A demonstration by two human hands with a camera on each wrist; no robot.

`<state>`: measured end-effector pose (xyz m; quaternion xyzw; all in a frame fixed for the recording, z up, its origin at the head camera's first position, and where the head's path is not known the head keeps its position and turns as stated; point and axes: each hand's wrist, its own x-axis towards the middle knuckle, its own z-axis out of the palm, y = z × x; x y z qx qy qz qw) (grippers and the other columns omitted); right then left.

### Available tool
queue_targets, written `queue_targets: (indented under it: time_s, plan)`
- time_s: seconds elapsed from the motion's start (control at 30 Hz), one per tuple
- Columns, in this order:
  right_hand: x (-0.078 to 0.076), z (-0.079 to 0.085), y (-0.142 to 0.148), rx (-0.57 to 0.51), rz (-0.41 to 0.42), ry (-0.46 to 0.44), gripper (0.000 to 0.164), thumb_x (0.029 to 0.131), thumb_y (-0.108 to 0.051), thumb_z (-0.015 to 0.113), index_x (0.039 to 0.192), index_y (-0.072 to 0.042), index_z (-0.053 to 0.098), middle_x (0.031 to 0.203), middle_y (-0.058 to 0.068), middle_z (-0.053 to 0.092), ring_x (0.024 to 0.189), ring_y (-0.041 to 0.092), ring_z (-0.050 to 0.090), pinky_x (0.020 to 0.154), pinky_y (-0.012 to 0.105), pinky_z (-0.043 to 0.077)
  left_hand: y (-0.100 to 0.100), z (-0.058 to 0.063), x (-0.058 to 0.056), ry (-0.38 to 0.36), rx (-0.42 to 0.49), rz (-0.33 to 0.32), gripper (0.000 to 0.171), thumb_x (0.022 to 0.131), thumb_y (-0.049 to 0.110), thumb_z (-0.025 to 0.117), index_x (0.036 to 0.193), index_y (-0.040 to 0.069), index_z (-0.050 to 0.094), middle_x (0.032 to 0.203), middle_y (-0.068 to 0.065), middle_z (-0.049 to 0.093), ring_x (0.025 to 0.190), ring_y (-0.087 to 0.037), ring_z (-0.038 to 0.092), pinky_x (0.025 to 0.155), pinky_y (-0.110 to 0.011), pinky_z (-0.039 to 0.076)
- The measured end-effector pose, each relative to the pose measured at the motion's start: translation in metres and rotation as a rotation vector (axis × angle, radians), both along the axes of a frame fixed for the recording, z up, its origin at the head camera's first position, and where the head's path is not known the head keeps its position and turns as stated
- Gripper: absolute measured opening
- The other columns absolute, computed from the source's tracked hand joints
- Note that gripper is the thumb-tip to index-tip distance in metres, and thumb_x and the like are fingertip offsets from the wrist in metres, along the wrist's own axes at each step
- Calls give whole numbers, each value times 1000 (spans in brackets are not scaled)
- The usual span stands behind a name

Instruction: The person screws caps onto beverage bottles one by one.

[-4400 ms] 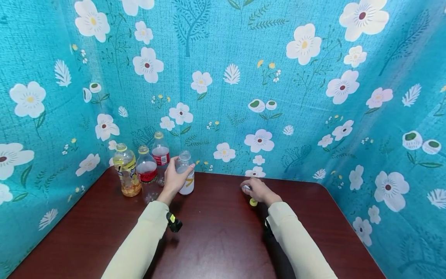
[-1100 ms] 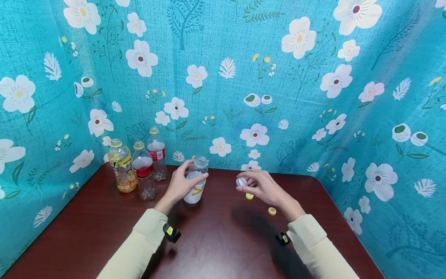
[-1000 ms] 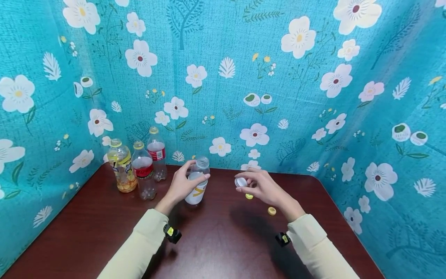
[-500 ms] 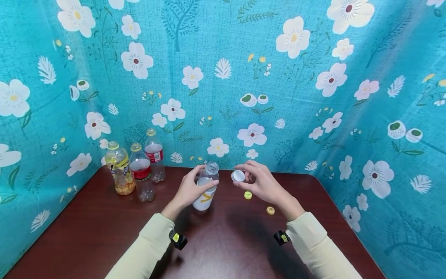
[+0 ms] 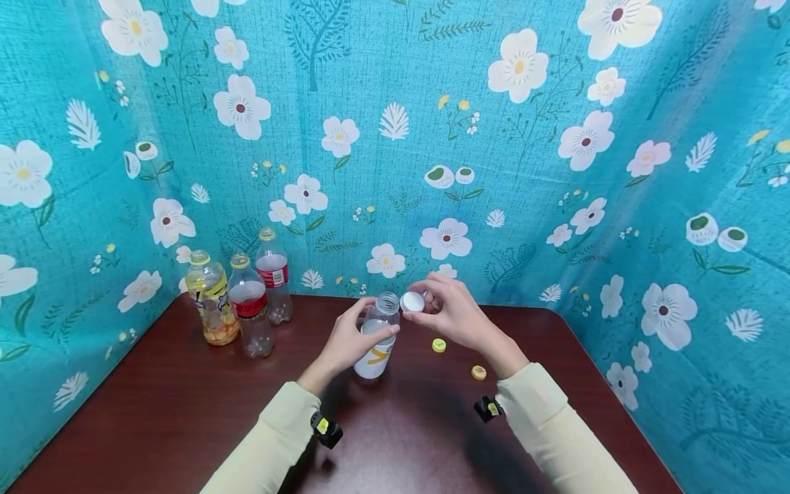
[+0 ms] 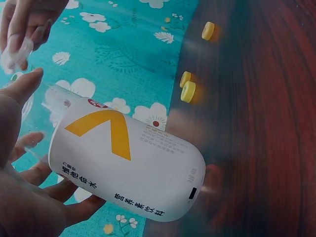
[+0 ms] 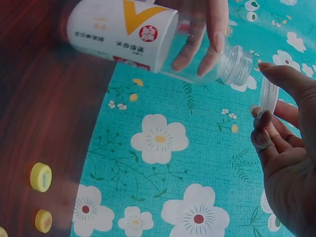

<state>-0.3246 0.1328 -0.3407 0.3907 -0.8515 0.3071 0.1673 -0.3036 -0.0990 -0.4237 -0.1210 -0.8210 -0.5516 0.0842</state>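
My left hand (image 5: pixel 345 341) grips a clear drink bottle (image 5: pixel 374 358) with a white label and a yellow V mark. The bottle tilts a little to the right, its threaded mouth uncapped. In the right wrist view, its bare neck (image 7: pixel 236 65) points towards the cap. Between thumb and fingertips, my right hand (image 5: pixel 455 314) pinches a white ribbed cap (image 7: pixel 268 96). That cap is beside the bottle mouth, with a narrow gap showing in the right wrist view. In the left wrist view the bottle's label (image 6: pixel 123 158) fills the middle.
Three uncapped bottles stand at the back left: one with a yellow label (image 5: pixel 212 295) and two with red labels, one nearer (image 5: pixel 249 302) and one farther (image 5: pixel 274 271). Yellow caps, one bright (image 5: pixel 439 345) and one darker (image 5: pixel 479 372), lie on the dark table. A floral cloth (image 5: pixel 382 206) hangs behind.
My right hand has picked the white cap up from the table and brought it left to the bottle mouth. My left hand has moved the bottle right, away from the other bottles, and tilted it.
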Motion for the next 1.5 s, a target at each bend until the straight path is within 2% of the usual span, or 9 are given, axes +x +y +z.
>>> queue_targets:
  time_s: [0.2,0.33,0.77,1.13,1.5]
  plan:
    - [-3,4,-7,5,23,-44,35,86,-27,85,114,-8,75,92,-5,63,69,11,58,63,28,52,6,-4,1,22,22,-28,58,87,40,82,137,25,57,126,-1,66,108,-24,65,89,-47,56]
    - [-6,4,-10,8,36,-71,36,87,-26,84,116,-7,75,93,-2,65,71,10,58,64,29,52,9,-5,2,6,21,-34,59,87,40,82,138,26,56,128,0,65,110,-23,65,89,-47,56]
    - [-12,6,-20,68,37,-137,30,86,-28,85,109,-11,76,93,-4,64,72,11,59,65,30,53,15,-8,1,5,37,-69,58,87,39,82,138,29,56,129,0,65,112,-22,65,91,-47,56]
    - [-13,1,-23,79,51,-166,33,88,-31,83,114,-13,75,102,-2,63,75,12,57,67,31,52,12,-10,1,11,58,-105,57,89,36,81,138,28,56,130,1,65,112,-20,66,89,-45,56]
    - [-10,3,-28,111,32,-148,32,87,-30,84,112,-13,73,98,-2,61,76,15,56,68,31,51,10,-2,3,40,21,-70,51,93,38,77,139,24,60,132,1,66,121,-21,62,99,-52,52]
